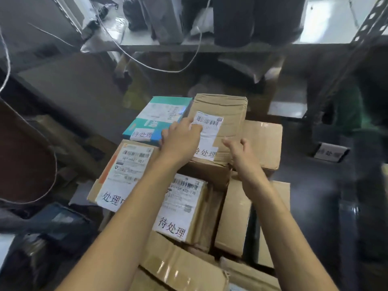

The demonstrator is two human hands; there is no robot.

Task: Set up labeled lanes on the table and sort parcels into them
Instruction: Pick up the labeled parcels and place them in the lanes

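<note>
The left hand (180,141) lies on the left side of a brown cardboard parcel (226,110). Its fingers bend down onto the shipping label (212,122) and its thumb sits at the left edge, apparently gripping to steady the parcel. The right hand (239,148) hovers over the parcel's near-right corner with fingers loosely curled and holding nothing, probably ready to take that side.

The parcel sits on top of a pile of boxes (264,139). Its long axis runs near to far, tilted slightly right. The barcode end points far, and a handwritten paper slip (204,153) is at the near end, so it reads from the person's side.

Just left is a teal box (159,106), and nearer lies a flat packet (182,204) with its own slip. To the right, a blurred card (329,153) on the dark worktop (315,185) may be a lane label. A shelf (210,46) runs across behind.
</note>
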